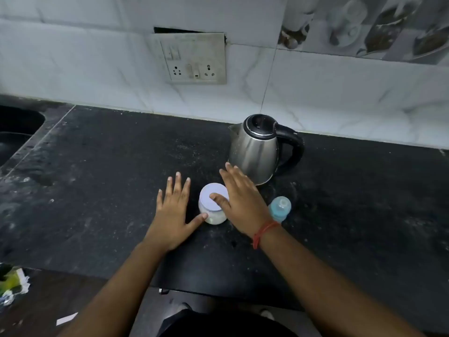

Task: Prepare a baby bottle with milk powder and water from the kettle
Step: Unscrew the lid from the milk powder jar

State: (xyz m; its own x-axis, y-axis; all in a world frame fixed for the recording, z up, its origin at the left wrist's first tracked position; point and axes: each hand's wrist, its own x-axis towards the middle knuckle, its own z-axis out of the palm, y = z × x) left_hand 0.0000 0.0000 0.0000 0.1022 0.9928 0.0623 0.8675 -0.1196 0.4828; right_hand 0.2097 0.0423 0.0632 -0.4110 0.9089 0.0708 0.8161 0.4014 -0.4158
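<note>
A small clear jar of white powder (213, 216) with a white lid stands in the middle of the black counter (109, 178). My left hand (173, 212) lies flat and open just left of it, the thumb tip touching the jar's side. My right hand (240, 203) is spread open on the jar's right, its thumb resting on the lid. A baby bottle with a light blue top (280, 209) stands upright right of my right wrist, partly hidden by it. A steel kettle (257, 149) with a black lid and handle sits behind, spout facing left.
A socket and switch plate (194, 59) is on the tiled wall behind the counter. A dark sink (17, 132) lies at the far left. Paper scraps and a green packet (12, 280) lie on the floor at lower left, beyond the counter's front edge.
</note>
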